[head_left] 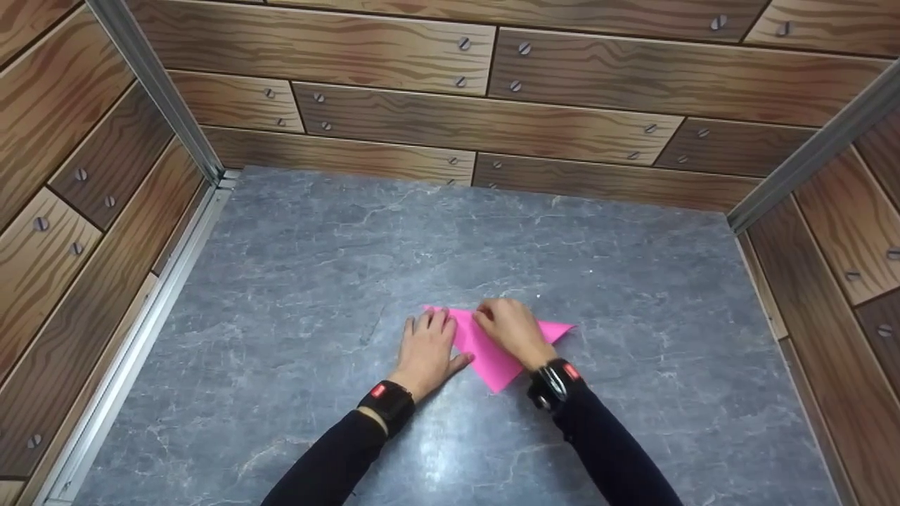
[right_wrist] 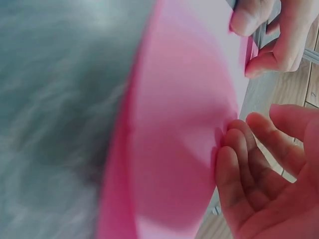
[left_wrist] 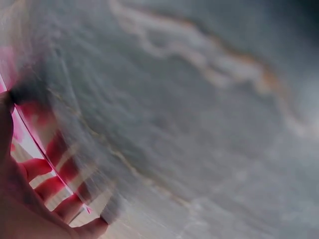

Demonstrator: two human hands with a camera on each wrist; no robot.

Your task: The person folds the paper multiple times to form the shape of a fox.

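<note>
Left grip lies spread on the pink paper, fingers loose; right grip touches it with bent fingers, pinching or not, can't tell. Looks like folding: pin sheet flat, line edges up, then crease slowly from the middle outward. Thin, smooth paper, pointed corners, layers bowing apart. Sits under both hands on glossy, grey marbled counter.

Booth-like enclosure: plank-patterned walls (screw heads and all), metal corner posts.
</note>
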